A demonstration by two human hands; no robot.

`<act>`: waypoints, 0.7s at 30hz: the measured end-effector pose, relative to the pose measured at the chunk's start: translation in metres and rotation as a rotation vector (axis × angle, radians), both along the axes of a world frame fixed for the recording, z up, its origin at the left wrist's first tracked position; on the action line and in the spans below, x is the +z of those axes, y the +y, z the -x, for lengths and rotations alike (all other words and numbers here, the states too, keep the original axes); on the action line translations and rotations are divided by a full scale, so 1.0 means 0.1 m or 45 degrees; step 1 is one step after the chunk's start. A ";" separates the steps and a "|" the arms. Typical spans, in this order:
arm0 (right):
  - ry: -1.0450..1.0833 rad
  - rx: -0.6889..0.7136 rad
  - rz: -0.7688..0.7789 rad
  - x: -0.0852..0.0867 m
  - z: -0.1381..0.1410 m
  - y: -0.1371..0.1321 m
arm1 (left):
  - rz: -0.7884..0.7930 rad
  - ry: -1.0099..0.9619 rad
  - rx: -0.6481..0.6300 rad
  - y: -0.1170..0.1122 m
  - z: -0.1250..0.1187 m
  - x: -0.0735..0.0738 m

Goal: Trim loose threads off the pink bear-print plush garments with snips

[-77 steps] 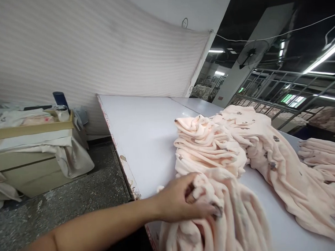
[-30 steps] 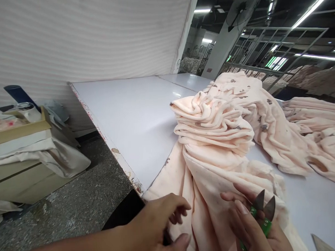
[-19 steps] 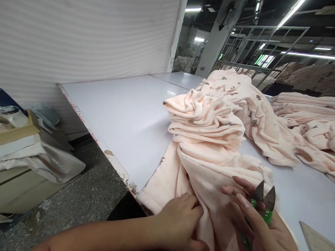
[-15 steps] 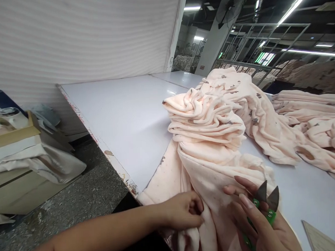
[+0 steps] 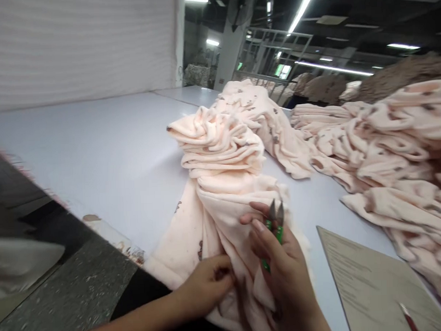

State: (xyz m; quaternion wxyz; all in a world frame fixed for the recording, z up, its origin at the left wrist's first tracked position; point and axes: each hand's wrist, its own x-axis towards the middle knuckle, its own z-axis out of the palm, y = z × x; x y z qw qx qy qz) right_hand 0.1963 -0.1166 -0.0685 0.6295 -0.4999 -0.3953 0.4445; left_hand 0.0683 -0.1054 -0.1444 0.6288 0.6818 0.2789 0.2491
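A peach fleece garment [image 5: 222, 204] with small dark prints hangs over the near edge of the white table [image 5: 108, 155]. My left hand [image 5: 206, 286] is closed, pinching a fold of it at the table's edge. My right hand [image 5: 282, 264] is closed around green-handled thread snips [image 5: 275, 221], blades pointing up, and its fingers rest on the same garment. Behind it sits a folded stack of the same peach fabric [image 5: 216, 141].
More peach garments are heaped at the right [image 5: 386, 150] and further back [image 5: 254, 106]. A beige card sheet [image 5: 372, 281] lies at the near right with a red pen [image 5: 408, 318] on it. Grey speckled floor [image 5: 66, 301] is at left. A metal rail stands behind.
The view has swung right, bringing in the card sheet and the right-hand heap. My left hand has shifted its pinch on the garment. The snips' blades have come closer together.
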 end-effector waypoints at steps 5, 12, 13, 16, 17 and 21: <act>-0.044 -0.015 -0.034 0.02 0.03 -0.01 | -0.067 0.144 -0.051 -0.04 0.00 -0.02; -0.033 -0.001 -0.039 0.05 0.10 -0.07 | -0.332 0.355 0.232 -0.16 -0.24 -0.17; -0.030 0.008 -0.045 0.05 0.09 -0.07 | -0.350 0.318 0.248 -0.15 -0.24 -0.17; -0.014 0.043 -0.076 0.01 0.02 -0.09 | -0.469 0.266 0.282 -0.12 -0.11 -0.16; -0.005 0.060 -0.086 0.00 -0.01 -0.09 | -0.537 0.269 0.300 -0.12 -0.04 -0.16; 0.049 0.116 -0.120 -0.02 -0.08 -0.09 | -0.877 0.275 0.400 -0.08 0.19 -0.11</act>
